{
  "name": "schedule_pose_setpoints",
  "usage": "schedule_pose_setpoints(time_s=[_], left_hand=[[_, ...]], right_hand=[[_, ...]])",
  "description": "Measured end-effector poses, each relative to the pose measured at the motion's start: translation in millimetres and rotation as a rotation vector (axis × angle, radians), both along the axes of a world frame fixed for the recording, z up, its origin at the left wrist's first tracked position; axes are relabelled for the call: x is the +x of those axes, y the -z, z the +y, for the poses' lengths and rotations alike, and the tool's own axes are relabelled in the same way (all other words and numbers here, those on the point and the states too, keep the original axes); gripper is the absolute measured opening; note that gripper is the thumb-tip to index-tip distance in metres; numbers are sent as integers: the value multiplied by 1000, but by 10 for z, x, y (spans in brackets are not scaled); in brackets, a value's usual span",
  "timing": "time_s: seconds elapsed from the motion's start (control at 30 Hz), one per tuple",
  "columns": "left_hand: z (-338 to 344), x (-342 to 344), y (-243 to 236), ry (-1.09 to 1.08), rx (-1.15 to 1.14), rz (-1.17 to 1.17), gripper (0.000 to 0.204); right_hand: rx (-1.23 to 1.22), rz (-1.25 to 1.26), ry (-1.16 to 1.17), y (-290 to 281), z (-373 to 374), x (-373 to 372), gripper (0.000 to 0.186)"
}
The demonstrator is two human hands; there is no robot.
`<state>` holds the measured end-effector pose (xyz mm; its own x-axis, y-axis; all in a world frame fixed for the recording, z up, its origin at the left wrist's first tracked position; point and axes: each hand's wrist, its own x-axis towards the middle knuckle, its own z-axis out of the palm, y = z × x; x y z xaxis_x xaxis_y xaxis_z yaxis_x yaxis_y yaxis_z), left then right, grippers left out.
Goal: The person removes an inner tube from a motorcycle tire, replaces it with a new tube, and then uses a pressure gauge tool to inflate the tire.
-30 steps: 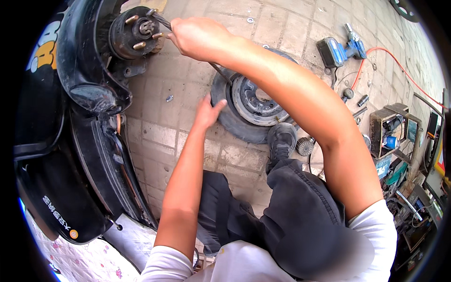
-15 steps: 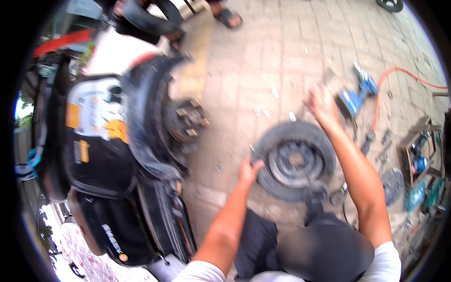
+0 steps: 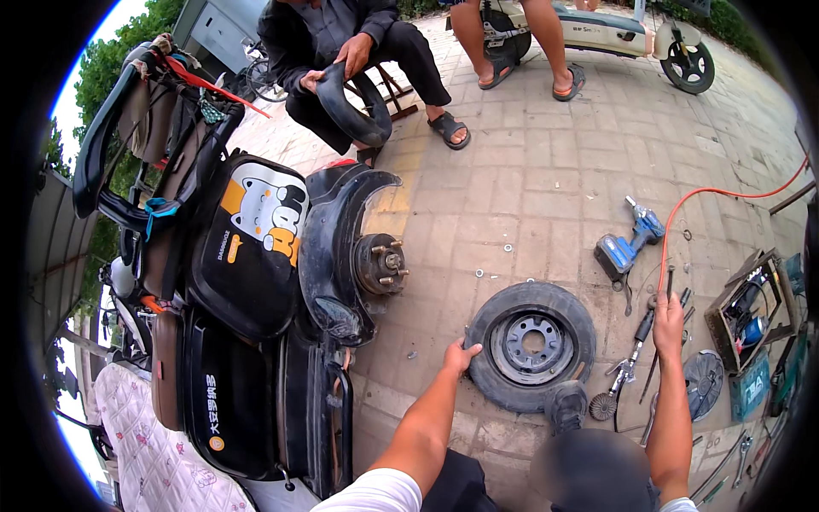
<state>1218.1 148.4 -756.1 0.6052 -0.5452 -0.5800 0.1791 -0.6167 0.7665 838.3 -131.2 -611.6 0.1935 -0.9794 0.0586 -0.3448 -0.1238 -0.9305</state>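
A black tyre (image 3: 570,309) on a dark steel rim (image 3: 512,328) lies flat on the paving in front of me. My left hand (image 3: 461,355) is closed on the tyre's left edge, its thumb on the sidewall. To the right of the wheel, my right hand (image 3: 670,326) is closed around a thin dark metal bar (image 3: 670,278), whose end sticks out past the fingers. Beside that hand lies an air tool with a gauge (image 3: 627,369). My shoe (image 3: 566,408) rests against the tyre's near edge.
A three-wheeler (image 3: 247,256) with a bare studded hub (image 3: 380,263) stands at left. Right are a blue impact wrench (image 3: 630,242), an orange hose (image 3: 725,193), and a wooden toolbox (image 3: 725,328). Nuts (image 3: 508,248) dot the paving. A seated person holds an inner tube (image 3: 363,111); another person stands near a scooter (image 3: 606,34).
My right hand has moved from beyond the wheel to the tools at right and taken hold of the bar. My left hand stays at the tyre's left edge. The view has shifted.
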Motion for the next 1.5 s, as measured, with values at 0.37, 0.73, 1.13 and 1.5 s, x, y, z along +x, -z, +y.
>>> schedule_pose_setpoints(time_s=[0.37, 0.73, 1.13, 1.5], left_hand=[[-51, -1259, -97, -148, 82, 2, 51], [-21, -1153, 57, -63, 166, -91, 56], [17, -1173, 194, -28, 118, -110, 59], [-16, -1208, -15, 35, 153, -156, 60]], right_hand=[[130, 606, -164, 735, 706, 68, 53], [261, 652, -173, 1031, 344, 75, 50], [213, 693, -225, 938, 266, 48, 52], [301, 675, -186, 868, 234, 80, 54]])
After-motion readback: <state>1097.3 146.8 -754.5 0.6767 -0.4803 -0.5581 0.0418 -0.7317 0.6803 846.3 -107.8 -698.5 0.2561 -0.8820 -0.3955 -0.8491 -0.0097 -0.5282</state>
